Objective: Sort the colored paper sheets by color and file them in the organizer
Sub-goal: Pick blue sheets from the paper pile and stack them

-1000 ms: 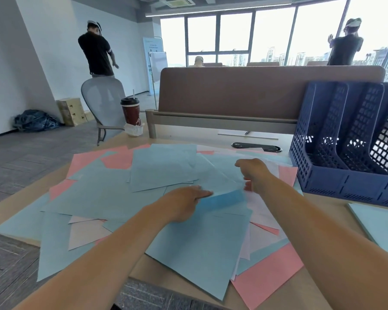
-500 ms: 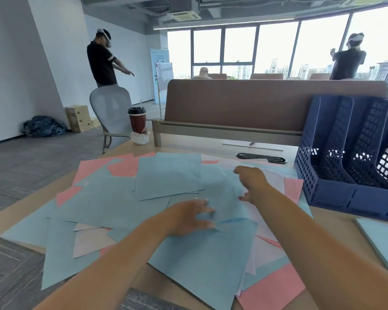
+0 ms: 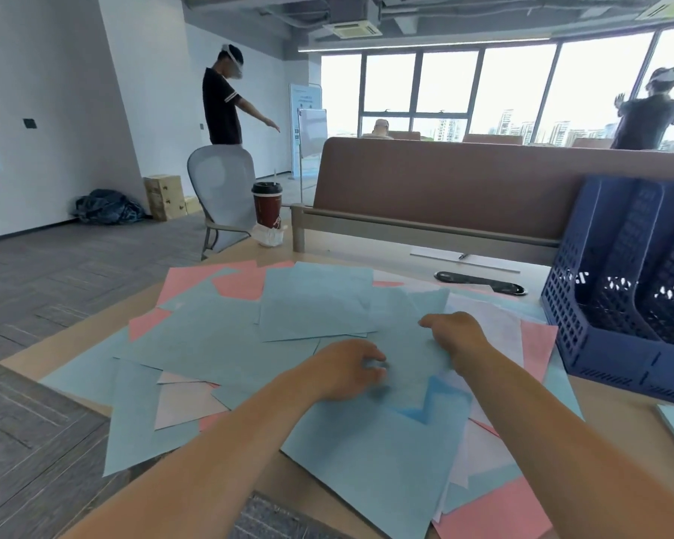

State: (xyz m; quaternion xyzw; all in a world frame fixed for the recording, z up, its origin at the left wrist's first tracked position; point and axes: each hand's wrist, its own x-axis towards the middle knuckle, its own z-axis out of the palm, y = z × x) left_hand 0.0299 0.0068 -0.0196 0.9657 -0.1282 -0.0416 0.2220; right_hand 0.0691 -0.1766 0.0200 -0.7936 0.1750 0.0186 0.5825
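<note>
Paper-strewn (image 3: 218, 344) wooden table (image 3: 619, 429)

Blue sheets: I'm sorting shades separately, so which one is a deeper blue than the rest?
The deep blue sheet showing as a jagged patch just right of the left hand, mostly covered by pale blue sheets; only it is saturated.

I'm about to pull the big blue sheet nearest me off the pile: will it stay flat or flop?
Probably floppy: the blue sheet is thin and follows the uneven layers beneath. Likely very light, so a push should slide it. It overlaps the pale sheets at its right edge, so those may drag along.
</note>
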